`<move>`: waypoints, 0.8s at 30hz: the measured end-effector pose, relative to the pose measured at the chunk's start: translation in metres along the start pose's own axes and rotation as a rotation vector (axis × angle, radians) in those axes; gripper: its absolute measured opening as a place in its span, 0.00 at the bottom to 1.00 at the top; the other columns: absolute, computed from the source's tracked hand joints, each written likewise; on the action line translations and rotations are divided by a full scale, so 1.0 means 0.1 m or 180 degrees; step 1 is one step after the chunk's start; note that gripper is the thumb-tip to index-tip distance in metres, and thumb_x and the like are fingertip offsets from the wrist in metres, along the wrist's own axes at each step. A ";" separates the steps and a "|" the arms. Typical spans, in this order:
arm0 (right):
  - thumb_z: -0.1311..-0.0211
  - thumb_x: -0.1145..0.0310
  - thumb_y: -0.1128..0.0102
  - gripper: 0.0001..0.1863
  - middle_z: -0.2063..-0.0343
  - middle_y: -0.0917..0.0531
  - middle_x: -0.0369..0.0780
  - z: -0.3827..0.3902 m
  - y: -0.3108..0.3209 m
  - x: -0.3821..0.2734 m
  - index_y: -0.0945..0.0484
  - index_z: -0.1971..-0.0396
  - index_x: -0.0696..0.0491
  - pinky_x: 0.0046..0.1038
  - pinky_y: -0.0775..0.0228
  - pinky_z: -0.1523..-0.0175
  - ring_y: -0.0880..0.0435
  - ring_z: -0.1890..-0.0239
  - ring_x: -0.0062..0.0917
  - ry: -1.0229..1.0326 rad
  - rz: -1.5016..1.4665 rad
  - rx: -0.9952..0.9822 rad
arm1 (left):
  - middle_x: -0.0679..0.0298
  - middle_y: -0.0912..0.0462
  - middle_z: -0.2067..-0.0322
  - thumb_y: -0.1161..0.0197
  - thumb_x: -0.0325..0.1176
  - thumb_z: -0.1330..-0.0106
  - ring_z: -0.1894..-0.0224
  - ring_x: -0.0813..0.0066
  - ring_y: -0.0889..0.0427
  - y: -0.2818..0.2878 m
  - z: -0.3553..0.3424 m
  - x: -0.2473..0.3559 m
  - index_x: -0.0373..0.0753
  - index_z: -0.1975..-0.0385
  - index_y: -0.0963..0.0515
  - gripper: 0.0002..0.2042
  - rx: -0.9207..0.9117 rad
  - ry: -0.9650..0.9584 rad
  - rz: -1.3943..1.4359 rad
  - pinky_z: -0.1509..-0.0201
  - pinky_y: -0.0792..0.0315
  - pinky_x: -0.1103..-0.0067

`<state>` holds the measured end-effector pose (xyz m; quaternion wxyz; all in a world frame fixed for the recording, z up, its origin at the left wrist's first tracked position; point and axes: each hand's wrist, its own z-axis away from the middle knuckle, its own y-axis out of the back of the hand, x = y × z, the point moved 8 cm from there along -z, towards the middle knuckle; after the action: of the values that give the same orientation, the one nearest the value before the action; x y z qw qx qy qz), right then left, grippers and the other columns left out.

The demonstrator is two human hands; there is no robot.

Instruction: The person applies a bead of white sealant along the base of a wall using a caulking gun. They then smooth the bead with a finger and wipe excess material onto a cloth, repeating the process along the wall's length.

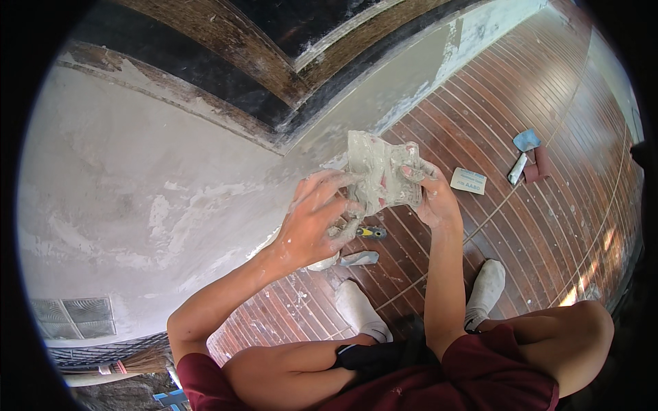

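Observation:
In front of me, a putty-smeared clear plastic container (382, 175) is held up, soft-looking and coated with pale grey paste. My right hand (433, 198) grips its right edge, thumb on the near face. At the left edge, my left hand (317, 218) has bent, paste-coated fingers against the plastic; its thumb hangs lower, away from the others. Below the hands, a yellow-and-black tool handle (372, 233) lies on the floor, its far end hidden behind my left hand. Beside it is a pale, paste-marked piece (359, 258) whose kind I cannot make out.
A grey plastered wall (137, 178) runs along the left, under dark wooden framing (274, 75). On the red-brown slatted floor (507, 226) lie a printed card (469, 181), a blue piece (527, 140), a white tube-like item (517, 168) and maroon sandpaper-like strip (539, 164). A broom (140, 363) lies lower left.

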<state>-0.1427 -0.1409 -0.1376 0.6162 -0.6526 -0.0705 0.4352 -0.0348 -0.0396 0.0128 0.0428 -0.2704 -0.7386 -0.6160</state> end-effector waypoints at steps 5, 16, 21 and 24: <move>0.39 0.76 0.41 0.16 0.57 0.18 0.46 0.00 -0.01 0.03 0.26 0.52 0.65 0.31 0.19 0.54 0.15 0.58 0.30 -0.0038 -0.0105 -0.0066 | 0.61 0.25 0.44 0.28 0.22 0.58 0.43 0.56 0.30 0.04 -0.04 -0.01 0.42 0.67 0.19 0.15 0.0003 0.0107 0.0233 0.40 0.35 0.66; 0.39 0.75 0.40 0.16 0.58 0.17 0.46 0.02 0.05 -0.02 0.26 0.52 0.65 0.31 0.19 0.53 0.15 0.57 0.30 0.0036 0.0013 -0.0038 | 0.59 0.25 0.44 0.34 0.19 0.55 0.42 0.57 0.29 0.09 -0.12 -0.12 0.41 0.62 0.19 0.18 -0.0185 0.0403 0.0689 0.39 0.36 0.69; 0.39 0.74 0.41 0.17 0.58 0.17 0.46 0.01 0.11 -0.08 0.26 0.51 0.65 0.31 0.19 0.53 0.15 0.58 0.30 0.0018 0.0035 0.0059 | 0.59 0.29 0.40 0.37 0.18 0.49 0.37 0.65 0.32 0.07 -0.26 -0.18 0.40 0.54 0.19 0.19 -0.0319 0.0734 0.1522 0.35 0.39 0.71; 0.38 0.74 0.41 0.17 0.57 0.18 0.46 0.02 0.14 -0.18 0.26 0.50 0.64 0.31 0.19 0.53 0.15 0.57 0.31 0.0091 -0.0032 0.0184 | 0.59 0.30 0.39 0.37 0.19 0.46 0.36 0.67 0.33 0.06 -0.46 -0.07 0.38 0.52 0.20 0.19 -0.0462 0.0659 0.1694 0.34 0.40 0.72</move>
<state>-0.1607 -0.1536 -0.1406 0.6380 -0.6403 -0.0523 0.4246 -0.0380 -0.0842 0.0265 0.2586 -0.3927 -0.5874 -0.6587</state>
